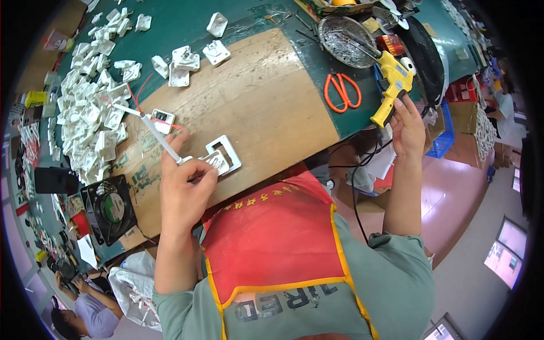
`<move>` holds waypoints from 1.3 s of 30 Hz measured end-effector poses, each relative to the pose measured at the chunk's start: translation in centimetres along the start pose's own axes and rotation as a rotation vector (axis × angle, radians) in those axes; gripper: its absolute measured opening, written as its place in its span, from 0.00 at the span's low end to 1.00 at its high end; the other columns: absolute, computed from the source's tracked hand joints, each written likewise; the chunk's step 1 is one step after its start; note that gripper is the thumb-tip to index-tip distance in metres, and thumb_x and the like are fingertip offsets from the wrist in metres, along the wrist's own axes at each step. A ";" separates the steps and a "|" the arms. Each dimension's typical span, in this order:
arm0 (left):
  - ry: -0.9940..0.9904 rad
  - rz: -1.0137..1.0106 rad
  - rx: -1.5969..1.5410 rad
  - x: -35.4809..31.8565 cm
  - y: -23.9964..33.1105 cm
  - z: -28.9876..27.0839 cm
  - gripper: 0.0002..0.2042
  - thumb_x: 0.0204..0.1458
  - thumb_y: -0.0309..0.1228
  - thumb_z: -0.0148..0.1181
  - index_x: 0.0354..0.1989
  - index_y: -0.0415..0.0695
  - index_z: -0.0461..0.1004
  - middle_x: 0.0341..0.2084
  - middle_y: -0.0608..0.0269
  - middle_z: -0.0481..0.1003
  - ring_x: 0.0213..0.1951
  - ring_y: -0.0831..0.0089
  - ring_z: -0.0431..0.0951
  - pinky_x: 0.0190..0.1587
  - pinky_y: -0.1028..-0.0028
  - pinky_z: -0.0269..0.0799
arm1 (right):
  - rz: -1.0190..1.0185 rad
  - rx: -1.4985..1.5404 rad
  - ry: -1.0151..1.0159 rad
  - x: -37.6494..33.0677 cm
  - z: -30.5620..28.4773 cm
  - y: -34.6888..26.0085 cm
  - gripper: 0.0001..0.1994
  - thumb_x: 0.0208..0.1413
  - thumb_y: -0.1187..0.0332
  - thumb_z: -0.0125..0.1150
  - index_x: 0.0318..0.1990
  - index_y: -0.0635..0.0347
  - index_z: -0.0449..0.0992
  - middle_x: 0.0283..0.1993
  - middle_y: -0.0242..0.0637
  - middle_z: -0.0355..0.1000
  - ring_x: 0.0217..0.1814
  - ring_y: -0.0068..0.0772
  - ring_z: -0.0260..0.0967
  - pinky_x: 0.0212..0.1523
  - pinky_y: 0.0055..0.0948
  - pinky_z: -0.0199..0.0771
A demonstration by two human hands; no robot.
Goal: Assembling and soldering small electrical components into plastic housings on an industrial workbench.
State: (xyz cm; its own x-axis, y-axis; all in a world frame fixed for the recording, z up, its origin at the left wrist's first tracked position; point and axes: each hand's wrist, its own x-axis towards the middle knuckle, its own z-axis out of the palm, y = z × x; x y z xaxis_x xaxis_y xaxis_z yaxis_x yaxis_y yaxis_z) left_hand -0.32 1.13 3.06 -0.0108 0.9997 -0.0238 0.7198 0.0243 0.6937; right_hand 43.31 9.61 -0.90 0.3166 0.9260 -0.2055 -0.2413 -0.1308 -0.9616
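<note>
- On the wooden board (pixel 266 96) that covers the middle of the green counter (pixel 187 22), we've got our left hand (pixel 184 190) curled round a thin white stick (pixel 153 130), gripping its lower end so it slants up and away to the left.
- Right under that hand sits a small white plastic part (pixel 217 161), resting inside or against a white square frame (pixel 229 150). We can't tell if the fingers actually touch it.
- Just past the stick's far end there's a small white module with red wires (pixel 161 120) lying on the board.
- Our right hand (pixel 409 127) is up at the counter's right edge, fingers closed on the handle of a yellow glue gun (pixel 394 79), which points up toward a round metal dish (pixel 347 34).
- Orange scissors (pixel 341 90) lie on the green surface just left of the gun.
- Off to the left there's a big heap of white plastic parts (pixel 90 107), and a black fan (pixel 110 208) near the counter's front edge.
</note>
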 end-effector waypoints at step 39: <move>0.363 0.346 -0.263 -2.0 -1.0 -9.1 0.25 0.35 0.24 0.71 0.47 0.39 0.73 0.48 0.53 0.72 0.47 0.67 0.74 0.42 0.72 0.76 | -0.348 -0.346 -0.476 -7.6 11.4 4.0 0.12 0.58 0.78 0.55 0.50 0.68 0.72 0.35 0.31 0.67 0.31 0.16 0.64 0.31 0.16 0.65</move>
State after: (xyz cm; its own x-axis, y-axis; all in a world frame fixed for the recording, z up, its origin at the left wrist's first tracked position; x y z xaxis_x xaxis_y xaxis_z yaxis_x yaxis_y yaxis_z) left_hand -7.32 -0.84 8.94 -0.0764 0.8880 0.4535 0.5269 -0.3502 0.7745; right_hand 29.51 6.12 -1.13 -0.1349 0.9791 0.1522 0.1339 0.1702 -0.9763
